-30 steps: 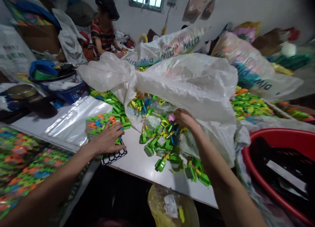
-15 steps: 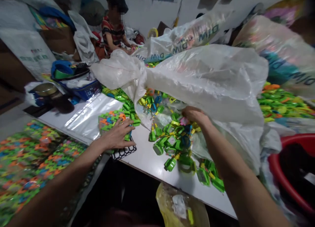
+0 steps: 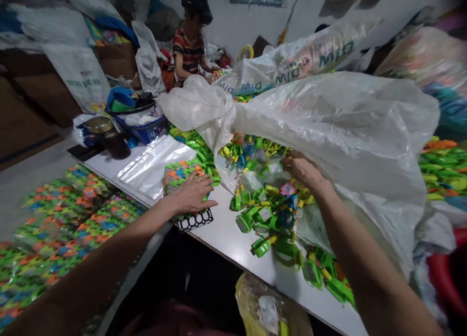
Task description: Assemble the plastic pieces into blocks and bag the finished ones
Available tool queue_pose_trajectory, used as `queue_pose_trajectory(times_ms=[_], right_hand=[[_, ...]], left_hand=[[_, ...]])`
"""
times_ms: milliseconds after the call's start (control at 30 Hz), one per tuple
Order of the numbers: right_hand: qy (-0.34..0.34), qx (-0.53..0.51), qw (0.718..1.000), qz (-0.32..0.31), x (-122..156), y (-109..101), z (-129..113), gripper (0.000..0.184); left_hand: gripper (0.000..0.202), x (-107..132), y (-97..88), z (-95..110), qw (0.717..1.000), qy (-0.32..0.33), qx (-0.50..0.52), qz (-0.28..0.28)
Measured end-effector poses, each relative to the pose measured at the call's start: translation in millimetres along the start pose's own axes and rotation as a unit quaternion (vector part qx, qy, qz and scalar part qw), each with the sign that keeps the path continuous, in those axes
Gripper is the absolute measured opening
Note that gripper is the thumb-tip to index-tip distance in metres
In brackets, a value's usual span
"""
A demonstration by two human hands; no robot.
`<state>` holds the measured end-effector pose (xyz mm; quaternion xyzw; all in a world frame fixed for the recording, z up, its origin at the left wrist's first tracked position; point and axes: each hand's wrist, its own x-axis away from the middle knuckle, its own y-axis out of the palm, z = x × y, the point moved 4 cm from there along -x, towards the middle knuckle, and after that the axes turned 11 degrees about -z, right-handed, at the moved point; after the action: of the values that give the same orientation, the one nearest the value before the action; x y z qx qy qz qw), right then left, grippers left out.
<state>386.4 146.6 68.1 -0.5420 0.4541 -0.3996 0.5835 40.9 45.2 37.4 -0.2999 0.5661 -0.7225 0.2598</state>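
Note:
My left hand point(image 3: 193, 195) lies flat, fingers spread, on a black grid tray point(image 3: 195, 221) packed with green and orange toy pieces point(image 3: 178, 173). My right hand point(image 3: 302, 170) reaches under the edge of a big translucent plastic bag point(image 3: 328, 127), its fingers curled among a heap of small green toy watches point(image 3: 270, 214) spilling from the bag onto the white table point(image 3: 226, 236). What the right fingers hold, if anything, is hidden. A pink watch face point(image 3: 288, 188) lies just below that hand.
A stack of clear plastic sleeves point(image 3: 153, 163) lies left of the tray. Behind it stand a blue basket point(image 3: 146, 127) and a dark jar point(image 3: 109, 136). Another person point(image 3: 189, 49) sits at the far end. More printed bags point(image 3: 292, 63), a red tub point(image 3: 445, 268), a yellow bag point(image 3: 270, 307) below.
The camera has swung left, so everything shifts right in view. My right hand has moved a little further under the bag. My left hand stays on the tray.

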Motion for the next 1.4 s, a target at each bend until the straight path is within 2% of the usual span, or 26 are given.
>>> queue_pose_trajectory(times_ms=[100,167,233,300,367,433,500,600,667,733,867,1033,1100,1200,1300,1367,1400], right_hand=[[0.02,-0.113,0.993,0.03,13,-8,-34,0.013],[0.037,-0.273,0.959,0.068,37,3,-80,0.02],[0.024,-0.434,0.898,0.073,64,32,-139,0.023],[0.023,-0.557,0.83,0.016,86,74,-196,0.024],[0.075,-0.619,0.781,-0.03,99,112,-231,0.021],[0.086,-0.647,0.756,-0.043,102,135,-245,0.024],[0.049,-0.641,0.765,-0.032,97,141,-246,0.02],[-0.012,-0.555,0.83,-0.046,86,140,-244,0.01],[-0.032,-0.48,0.873,-0.075,82,140,-246,0.011],[-0.047,-0.423,0.898,-0.11,79,141,-252,0.016],[-0.068,-0.372,0.915,-0.141,81,139,-261,0.023],[-0.048,-0.388,0.919,-0.042,94,143,-266,0.033],[-0.038,-0.378,0.924,-0.04,88,146,-271,0.033],[-0.046,-0.353,0.931,-0.081,64,140,-272,0.028],[-0.093,-0.336,0.929,-0.125,41,115,-245,0.028],[-0.092,-0.303,0.938,-0.139,29,91,-203,0.035],[-0.054,-0.265,0.954,-0.13,21,78,-176,0.039]], left_hand=[[0.048,0,12.3,-4,1.0,-0.014,-0.007,0.006],[0.052,2,15.7,-8,1.0,-0.004,-0.008,0.027],[0.057,4,17.8,-10,0.999,0.012,-0.007,0.038],[0.061,4,18.9,-12,0.999,0.019,-0.005,0.04],[0.062,4,19.1,-12,0.999,0.021,0.0,0.038],[0.063,4,18.1,-11,0.999,0.021,0.004,0.037],[0.064,5,15.9,-9,0.999,0.02,0.004,0.036],[0.063,5,12.5,-5,0.999,0.025,-0.006,0.024],[0.061,4,10.7,-2,0.999,0.036,-0.009,0.011],[0.06,3,9.0,0,0.999,0.041,-0.006,0.004],[0.063,4,7.5,0,0.999,0.043,0.006,-0.001],[0.043,7,10.3,5,0.994,0.105,-0.017,0.015],[0.042,2,8.6,0,0.994,0.1,-0.021,0.027],[0.041,-12,4.5,-12,0.998,0.056,-0.026,0.024],[0.039,-21,3.5,-21,0.999,0.028,-0.029,0.028],[0.038,-22,4.4,-22,0.998,0.022,-0.028,0.042],[0.039,-21,4.6,-21,0.998,0.021,-0.026,0.044]])
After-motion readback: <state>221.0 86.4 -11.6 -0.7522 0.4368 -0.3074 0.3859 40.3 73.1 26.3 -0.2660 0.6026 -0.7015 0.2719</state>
